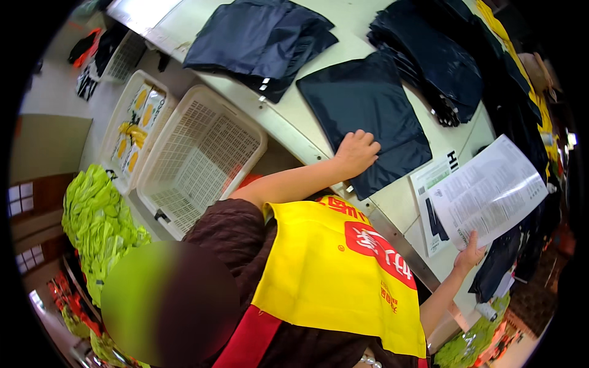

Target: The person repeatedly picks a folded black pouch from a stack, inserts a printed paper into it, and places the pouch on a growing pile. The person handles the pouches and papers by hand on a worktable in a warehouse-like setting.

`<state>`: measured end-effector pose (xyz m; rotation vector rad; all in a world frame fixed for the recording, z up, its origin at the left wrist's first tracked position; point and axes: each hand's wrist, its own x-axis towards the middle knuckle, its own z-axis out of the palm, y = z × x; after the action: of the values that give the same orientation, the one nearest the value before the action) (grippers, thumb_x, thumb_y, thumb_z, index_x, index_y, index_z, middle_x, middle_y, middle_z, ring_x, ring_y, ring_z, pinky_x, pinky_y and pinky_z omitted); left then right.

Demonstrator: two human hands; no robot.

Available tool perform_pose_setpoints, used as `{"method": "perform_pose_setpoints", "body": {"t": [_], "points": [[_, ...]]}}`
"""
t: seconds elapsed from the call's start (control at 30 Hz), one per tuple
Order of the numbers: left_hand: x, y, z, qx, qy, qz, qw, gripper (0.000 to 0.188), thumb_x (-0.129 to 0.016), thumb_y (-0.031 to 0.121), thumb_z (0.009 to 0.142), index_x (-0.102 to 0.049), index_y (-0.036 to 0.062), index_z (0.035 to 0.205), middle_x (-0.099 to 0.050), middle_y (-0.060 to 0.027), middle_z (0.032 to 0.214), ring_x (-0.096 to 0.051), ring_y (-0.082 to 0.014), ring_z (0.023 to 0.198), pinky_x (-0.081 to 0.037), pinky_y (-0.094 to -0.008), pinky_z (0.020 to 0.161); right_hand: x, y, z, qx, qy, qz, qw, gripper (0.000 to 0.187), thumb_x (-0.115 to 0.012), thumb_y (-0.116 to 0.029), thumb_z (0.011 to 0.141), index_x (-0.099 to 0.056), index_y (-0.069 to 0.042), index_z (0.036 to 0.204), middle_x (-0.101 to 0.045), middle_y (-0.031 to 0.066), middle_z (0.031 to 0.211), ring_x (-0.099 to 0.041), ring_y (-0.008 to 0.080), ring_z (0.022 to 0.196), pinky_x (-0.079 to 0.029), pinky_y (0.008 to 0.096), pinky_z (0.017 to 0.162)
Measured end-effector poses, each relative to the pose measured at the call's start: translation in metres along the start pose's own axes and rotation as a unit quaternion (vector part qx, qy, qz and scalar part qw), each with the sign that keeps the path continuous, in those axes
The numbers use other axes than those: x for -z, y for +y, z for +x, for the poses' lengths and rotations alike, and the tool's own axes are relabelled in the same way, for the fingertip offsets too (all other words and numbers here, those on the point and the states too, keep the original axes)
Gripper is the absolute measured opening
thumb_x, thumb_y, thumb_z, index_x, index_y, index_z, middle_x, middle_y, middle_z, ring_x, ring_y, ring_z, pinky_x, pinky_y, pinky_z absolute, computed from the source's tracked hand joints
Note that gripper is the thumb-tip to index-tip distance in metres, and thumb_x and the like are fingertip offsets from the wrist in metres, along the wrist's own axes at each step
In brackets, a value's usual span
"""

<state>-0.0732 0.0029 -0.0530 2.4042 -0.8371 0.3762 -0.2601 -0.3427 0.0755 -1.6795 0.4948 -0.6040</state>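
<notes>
A dark navy folded garment point(362, 101) lies on the light table in front of me. My left hand point(358, 152) rests on its near part, fingers slightly bent and a little apart. Off to the right, my right hand point(469, 251) pinches the lower edge of a glossy white printed sheet point(491, 190), which is tilted above the table. Partly under that sheet lies another white printed sheet point(427, 211) with a dark picture and a green block on it.
Stacks of dark folded garments lie at the far left point(261, 40) and far right point(429, 55) of the table. An open white plastic basket point(202, 98) stands left of the table edge, beside a bin point(138, 86) of packaged items. Bright yellow-green garments point(98, 214) are heaped nearby.
</notes>
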Motion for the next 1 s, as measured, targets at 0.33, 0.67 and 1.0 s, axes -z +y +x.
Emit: {"method": "perform_pose_setpoints", "body": {"t": [0.33, 0.67, 1.0], "points": [[0.003, -0.006, 0.020, 0.267, -0.055, -0.187, 0.944, 0.019, -0.057, 0.021, 0.082, -0.063, 0.0038, 0.087, -0.064, -0.0167, 0.086, -0.060, -0.0359, 0.084, -0.047, -0.0413, 0.073, -0.004, 0.081, -0.003, -0.304, -0.190, -0.093, 0.929, 0.044, -0.062, -0.007, 0.082, -0.047, 0.004, 0.122, -0.059, 0.0128, 0.110, -0.057, 0.0200, 0.098, -0.045, 0.0319, 0.088], [0.034, 0.020, 0.024, 0.129, -0.094, -0.221, 0.962, 0.012, -0.057, 0.016, 0.083, -0.060, 0.0055, 0.085, -0.060, -0.0114, 0.086, -0.054, -0.0314, 0.087, -0.044, -0.0397, 0.079, -0.026, 0.046, 0.022, -0.348, -0.343, -0.118, 0.865, 0.048, -0.067, -0.007, 0.075, -0.050, 0.004, 0.119, -0.061, 0.0109, 0.102, -0.061, 0.0170, 0.088, -0.051, 0.0303, 0.077], [0.019, -0.003, -0.006, -0.044, -0.061, -0.135, 0.988, 0.009, -0.060, 0.010, 0.077, -0.058, 0.0053, 0.085, -0.060, -0.0120, 0.104, -0.051, -0.0309, 0.104, -0.037, -0.0396, 0.091, -0.157, 0.076, 0.062, -0.273, -0.448, -0.116, 0.843, 0.045, -0.070, -0.007, 0.073, -0.056, 0.002, 0.115, -0.064, 0.0082, 0.098, -0.061, 0.0143, 0.084, -0.050, 0.0265, 0.077]]}}
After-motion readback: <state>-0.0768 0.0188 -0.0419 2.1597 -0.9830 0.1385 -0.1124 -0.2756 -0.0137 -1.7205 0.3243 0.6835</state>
